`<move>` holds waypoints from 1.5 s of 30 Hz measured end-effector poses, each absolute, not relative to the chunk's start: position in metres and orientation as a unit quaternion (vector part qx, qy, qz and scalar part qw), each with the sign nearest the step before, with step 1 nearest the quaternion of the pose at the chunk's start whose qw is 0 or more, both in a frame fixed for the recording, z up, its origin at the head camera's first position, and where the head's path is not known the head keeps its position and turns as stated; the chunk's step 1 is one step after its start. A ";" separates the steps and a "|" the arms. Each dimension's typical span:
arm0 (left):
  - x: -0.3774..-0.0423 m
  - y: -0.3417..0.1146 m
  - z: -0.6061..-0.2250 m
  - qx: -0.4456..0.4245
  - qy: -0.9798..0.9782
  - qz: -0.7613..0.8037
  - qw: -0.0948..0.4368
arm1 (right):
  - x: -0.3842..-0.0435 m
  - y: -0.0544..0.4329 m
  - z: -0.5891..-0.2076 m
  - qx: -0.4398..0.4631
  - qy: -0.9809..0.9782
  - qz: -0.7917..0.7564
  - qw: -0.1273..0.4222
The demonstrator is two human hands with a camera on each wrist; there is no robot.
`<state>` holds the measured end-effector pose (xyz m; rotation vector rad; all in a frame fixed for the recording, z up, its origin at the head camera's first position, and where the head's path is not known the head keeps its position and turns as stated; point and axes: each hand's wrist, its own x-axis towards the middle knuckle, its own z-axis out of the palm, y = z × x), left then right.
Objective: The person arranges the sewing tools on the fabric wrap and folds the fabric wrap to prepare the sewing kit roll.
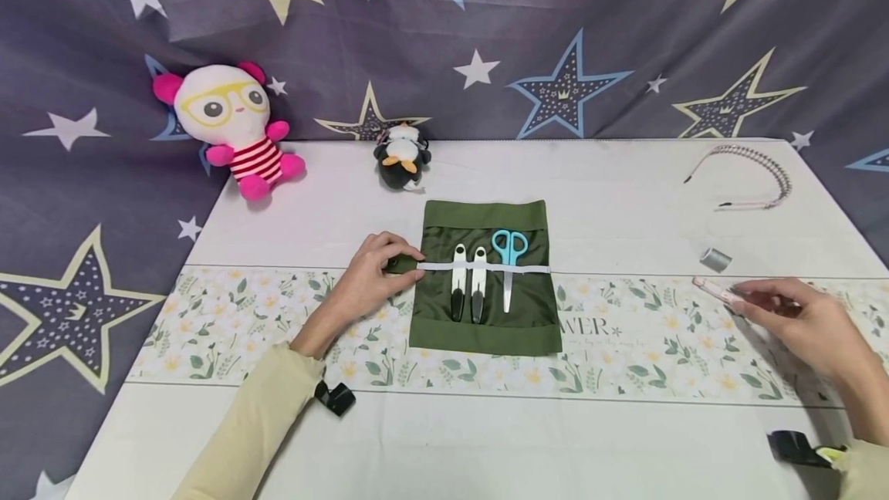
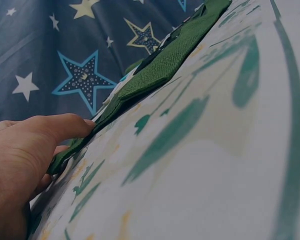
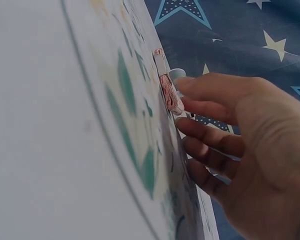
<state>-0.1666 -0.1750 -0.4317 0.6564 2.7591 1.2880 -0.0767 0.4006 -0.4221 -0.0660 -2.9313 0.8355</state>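
Note:
A dark green fabric organiser [image 1: 486,339] lies unfolded on the table. My left hand [image 1: 371,268] pinches its left edge beside the white elastic band. The green cloth [image 2: 150,80] also shows between thumb and fingers in the left wrist view. Under the band sit blue-handled scissors [image 1: 509,253] and two slim white tools with black tips, one left [image 1: 459,276] and one right [image 1: 479,276]. At the right, my right hand [image 1: 809,322] has thumb and fingers around the near end of a small red-and-white thread skein [image 3: 168,82].
A grey thread spool [image 1: 715,259] lies just beyond the skein. Behind it rests a headband [image 1: 781,172]. A pink-and-white plush toy [image 1: 229,126] and a penguin plush [image 1: 403,157] sit at the back left. Star-printed cloth [image 1: 444,45] hangs behind the table.

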 end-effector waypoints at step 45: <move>-0.165 -0.176 -0.431 0.209 0.887 0.412 0.013 | -0.089 0.372 -0.413 -0.004 -0.907 0.403 0.120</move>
